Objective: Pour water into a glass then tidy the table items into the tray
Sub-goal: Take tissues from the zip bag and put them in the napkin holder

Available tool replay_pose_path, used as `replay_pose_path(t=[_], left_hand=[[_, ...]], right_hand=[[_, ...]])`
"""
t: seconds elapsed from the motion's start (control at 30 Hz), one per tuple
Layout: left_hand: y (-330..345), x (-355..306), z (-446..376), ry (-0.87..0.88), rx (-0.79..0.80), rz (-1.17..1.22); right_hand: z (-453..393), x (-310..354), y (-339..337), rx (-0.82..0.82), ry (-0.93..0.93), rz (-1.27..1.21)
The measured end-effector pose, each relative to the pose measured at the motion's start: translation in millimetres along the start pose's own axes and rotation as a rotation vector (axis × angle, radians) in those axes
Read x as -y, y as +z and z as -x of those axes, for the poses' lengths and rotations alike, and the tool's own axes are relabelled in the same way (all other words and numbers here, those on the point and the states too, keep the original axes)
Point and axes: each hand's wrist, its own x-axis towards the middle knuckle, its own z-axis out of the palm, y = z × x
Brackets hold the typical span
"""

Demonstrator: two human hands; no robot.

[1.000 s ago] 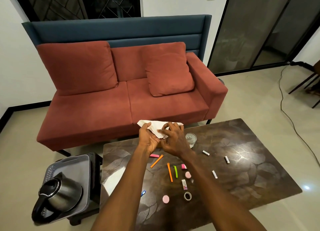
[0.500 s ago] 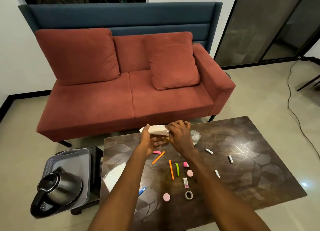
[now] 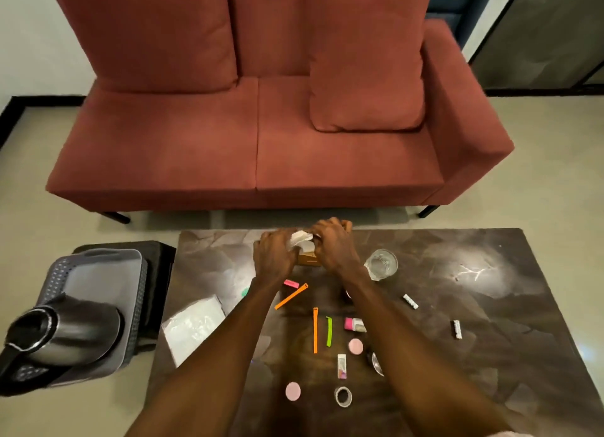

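Note:
My left hand (image 3: 274, 256) and my right hand (image 3: 334, 247) meet at the far edge of the dark table (image 3: 490, 305). Together they hold a folded white tissue (image 3: 299, 237) over a small brown box (image 3: 309, 260). A clear glass (image 3: 380, 264) stands just right of my right wrist. Small items lie scattered on the table nearer me: orange strips (image 3: 315, 330), a green strip (image 3: 328, 331), pink discs (image 3: 292, 391), a tape roll (image 3: 343, 396). The grey tray (image 3: 101, 269) sits on a low stand left of the table, with a steel kettle (image 3: 62, 333) on it.
A red sofa (image 3: 255, 135) stands beyond the table. A clear plastic bag (image 3: 194, 322) lies at the table's left edge. Small white sticks (image 3: 410, 301) lie to the right. Glass doors are at the far right.
Both hands have lowered the tissue from above the table's far edge down to the small brown box. The tissue is now folded smaller. The view has tilted downward.

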Motion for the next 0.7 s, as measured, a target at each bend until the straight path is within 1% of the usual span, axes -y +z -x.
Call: replay_pose_path(t=[0.07,0.17,0.23,0.33,0.5,0.7], left_hand=[[17.3,0.6,-22.2,-0.052,0.004,-0.011],[40.8,9.1,-47.0,-0.155,0.059,0.142],[58.6,18.4,-59.4,-0.195,0.084,0.195],[80.2,32.3,-70.0,-0.196,0.091,0.2],[105.8,57.7,-79.6,-0.195,0.047,0.07],[123.9,68.5,-86.2,-0.222,0.064,0.117]], right_hand=[[-19.6,-14.0,15.8,0.03,0.022,-0.034],[-40.1,-32.1,34.3,0.079,0.052,-0.084],[-50.0,-43.6,51.2,0.113,0.068,-0.092],[-56.3,-59.3,75.7,0.134,0.105,-0.047],[-55.9,-80.3,110.1,0.143,0.19,-0.011],[-53.2,-89.0,134.6,0.164,0.218,0.006]])
